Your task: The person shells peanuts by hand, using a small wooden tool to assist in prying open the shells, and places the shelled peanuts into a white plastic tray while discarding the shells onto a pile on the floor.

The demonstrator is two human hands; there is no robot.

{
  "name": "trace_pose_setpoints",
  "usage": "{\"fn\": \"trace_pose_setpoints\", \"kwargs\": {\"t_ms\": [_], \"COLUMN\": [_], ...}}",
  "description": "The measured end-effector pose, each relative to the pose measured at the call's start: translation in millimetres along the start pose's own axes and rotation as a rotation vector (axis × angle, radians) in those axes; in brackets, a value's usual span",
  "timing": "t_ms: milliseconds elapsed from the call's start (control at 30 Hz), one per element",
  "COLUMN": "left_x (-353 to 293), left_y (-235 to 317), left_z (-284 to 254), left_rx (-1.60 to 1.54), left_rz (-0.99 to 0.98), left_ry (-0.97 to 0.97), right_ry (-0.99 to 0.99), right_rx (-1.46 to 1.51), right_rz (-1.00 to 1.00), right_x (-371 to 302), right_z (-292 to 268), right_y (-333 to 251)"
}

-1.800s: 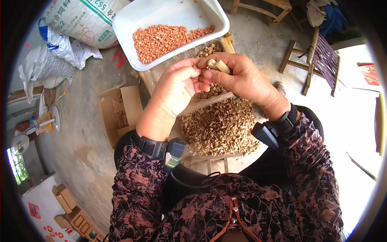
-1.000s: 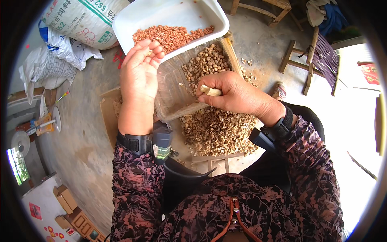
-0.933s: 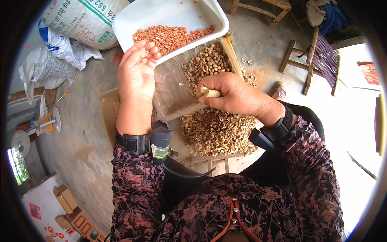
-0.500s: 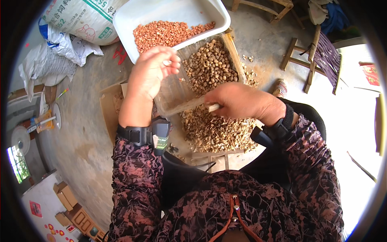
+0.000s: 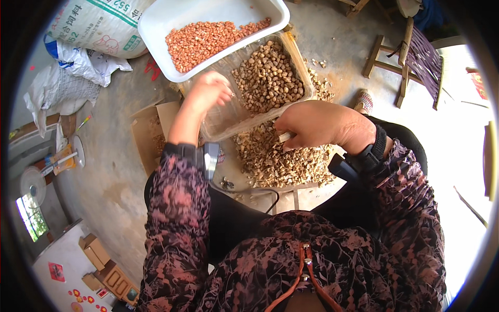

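Observation:
My left hand point(image 5: 207, 94) hovers above the near left part of a clear plastic-lined box point(image 5: 221, 124), its fingers curled in and slightly blurred. Whatever they hold, if anything, is too small to make out. Inside the box, brown roundish nuts point(image 5: 270, 78) are heaped toward the right. My right hand point(image 5: 325, 125) is closed around a short pale stick-like piece point(image 5: 285, 137), most of it hidden in the fist. It hangs over a heap of broken shells point(image 5: 286, 164) at the box's near side.
Beyond the box stands a white tray point(image 5: 156, 54) with reddish kernels point(image 5: 202, 44). A cardboard box point(image 5: 141, 130) is at the left, and stuffed sacks point(image 5: 104, 26) lie far left. At the right are a low wooden chair point(image 5: 403, 73) and a shoe point(image 5: 365, 100). Shell bits litter the floor.
My left hand has drawn back from the white tray's edge, nearer to me over the lined box. The right hand keeps its grip on the pale piece. The whole view has shifted slightly.

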State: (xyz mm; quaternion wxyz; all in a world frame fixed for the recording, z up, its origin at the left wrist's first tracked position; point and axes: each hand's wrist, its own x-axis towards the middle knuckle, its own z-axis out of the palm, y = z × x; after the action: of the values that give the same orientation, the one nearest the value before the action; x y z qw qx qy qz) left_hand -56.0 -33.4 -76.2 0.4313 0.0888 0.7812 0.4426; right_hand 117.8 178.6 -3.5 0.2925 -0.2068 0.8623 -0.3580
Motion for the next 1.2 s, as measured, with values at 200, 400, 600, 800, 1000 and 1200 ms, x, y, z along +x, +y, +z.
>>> {"fn": "trace_pose_setpoints", "kwargs": {"t_ms": [200,400,600,800,1000,1200], "left_x": [61,98,105,110,109,113], "left_y": [-67,-111,-111,-112,-124,-123], "left_z": [6,16,24,14,14,20], "left_rx": [0.121,0.391,0.730,0.836,0.691,0.571], "left_rz": [-0.101,-0.177,-0.060,-0.126,0.045,-0.035], "left_ry": [0.232,0.234,0.222,0.109,0.165,0.143], "right_ry": [-0.002,0.036,0.040,0.011,0.043,0.050], "right_rx": [-0.017,-0.015,0.025,0.016,0.005,-0.013], "right_rz": [0.042,0.049,0.082,0.089,0.076,0.083], "right_x": [1,-3,-3,2,-1,-4], "right_z": [6,3,0,-3,0,3], "right_y": [0,0,1,-2,1,5]}}
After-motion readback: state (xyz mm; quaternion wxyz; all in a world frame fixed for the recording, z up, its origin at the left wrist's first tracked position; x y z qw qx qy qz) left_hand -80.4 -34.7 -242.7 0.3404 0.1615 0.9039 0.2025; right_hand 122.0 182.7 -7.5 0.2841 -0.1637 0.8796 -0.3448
